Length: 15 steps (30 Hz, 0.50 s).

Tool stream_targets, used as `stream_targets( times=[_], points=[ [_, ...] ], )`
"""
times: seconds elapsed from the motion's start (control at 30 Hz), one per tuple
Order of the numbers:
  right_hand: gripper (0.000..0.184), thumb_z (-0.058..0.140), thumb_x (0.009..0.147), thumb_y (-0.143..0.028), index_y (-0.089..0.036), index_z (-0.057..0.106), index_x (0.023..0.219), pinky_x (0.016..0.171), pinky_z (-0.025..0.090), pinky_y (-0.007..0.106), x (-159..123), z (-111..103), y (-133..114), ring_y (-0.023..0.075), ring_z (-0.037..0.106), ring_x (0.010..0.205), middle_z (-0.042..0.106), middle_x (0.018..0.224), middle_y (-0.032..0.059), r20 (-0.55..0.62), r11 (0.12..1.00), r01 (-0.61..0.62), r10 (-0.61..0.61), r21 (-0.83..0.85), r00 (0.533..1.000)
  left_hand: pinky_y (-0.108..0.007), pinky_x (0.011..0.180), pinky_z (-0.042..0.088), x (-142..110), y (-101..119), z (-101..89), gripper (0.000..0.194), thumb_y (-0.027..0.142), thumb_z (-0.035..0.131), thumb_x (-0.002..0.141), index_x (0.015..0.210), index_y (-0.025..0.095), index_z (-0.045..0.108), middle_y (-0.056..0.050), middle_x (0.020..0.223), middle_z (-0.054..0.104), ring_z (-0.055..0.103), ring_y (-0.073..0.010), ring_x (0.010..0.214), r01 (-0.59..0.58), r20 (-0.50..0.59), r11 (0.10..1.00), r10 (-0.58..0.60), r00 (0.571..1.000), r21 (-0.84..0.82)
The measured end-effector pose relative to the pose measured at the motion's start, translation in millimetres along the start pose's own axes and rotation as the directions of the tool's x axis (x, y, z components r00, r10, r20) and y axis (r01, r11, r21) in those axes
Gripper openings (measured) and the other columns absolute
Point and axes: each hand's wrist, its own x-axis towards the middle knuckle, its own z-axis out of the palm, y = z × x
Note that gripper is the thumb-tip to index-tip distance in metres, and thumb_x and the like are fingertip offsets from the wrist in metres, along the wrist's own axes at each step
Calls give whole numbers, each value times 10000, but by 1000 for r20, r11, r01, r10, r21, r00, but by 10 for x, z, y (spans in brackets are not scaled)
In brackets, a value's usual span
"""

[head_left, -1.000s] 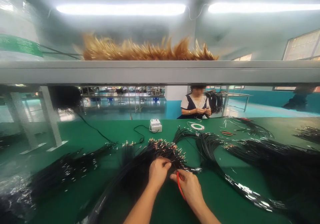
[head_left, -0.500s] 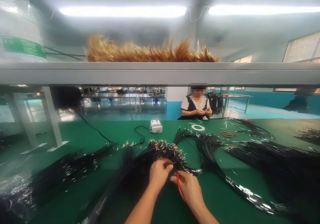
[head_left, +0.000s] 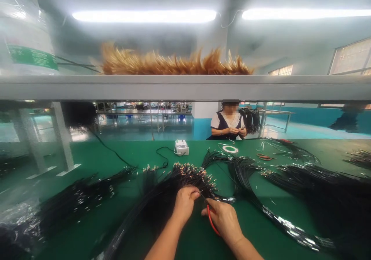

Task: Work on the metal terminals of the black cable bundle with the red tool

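Note:
My left hand [head_left: 185, 202] is closed in a pinch at the right side of a thick bundle of black cables [head_left: 174, 180] with bare copper-coloured ends. What it pinches looks like the end of one black cable, mostly hidden by the fingers. My right hand [head_left: 224, 215] is wrapped around a red-handled hand tool [head_left: 213, 223]. The tool's slim dark tip points up and left toward my left fingertips; whether it is pliers or scissors I cannot tell.
Another cable bundle [head_left: 246, 175] curves to the right, its lower end shiny. More black cables [head_left: 324, 190] lie at far right and left. A white box [head_left: 181, 147] and a white coil [head_left: 230, 149] stand farther back. A grey shelf beam [head_left: 185, 89] crosses above; a person [head_left: 228, 122] sits opposite.
My right hand and the red-handled tool have moved slightly right and away from my left hand, showing more of the tool's tip. My left hand stays nearly in place.

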Motion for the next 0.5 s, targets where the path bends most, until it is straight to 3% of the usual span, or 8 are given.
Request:
stream_targets(
  times=[0.17,0.3,0.4,0.5],
  points=[
    [137,635,899,-173,-170,677,1030,866,528,462,77,-170,344,218,680,915,726,904,19,162,996,73,-63,-54,985,-371,805,549,-7,-7,-30,177,243,611,927,804,131,672,0,823,708,683,-169,837,-21,62,1000,21,998,7],
    [73,614,906,-163,-177,680,934,894,499,462,152,-350,451,209,659,916,703,878,10,140,997,-78,74,25,987,-373,809,550,-13,-10,-38,179,243,611,927,803,129,673,0,828,711,686,-171,841,-36,89,999,36,995,0],
    [163,627,905,-287,-175,658,791,727,537,359,245,-320,308,164,647,721,654,712,-30,145,939,-257,228,228,963,-377,817,547,-14,-6,-40,171,241,610,928,813,131,673,-4,844,711,682,-173,857,-42,81,999,42,996,8],
    [243,572,941,-358,-151,636,830,460,466,226,344,-153,131,87,543,469,589,608,-71,281,765,-398,290,507,915,-373,811,546,-18,1,-45,177,243,607,929,806,133,669,-1,829,706,680,-170,846,-43,71,999,41,997,28]
  ],
)
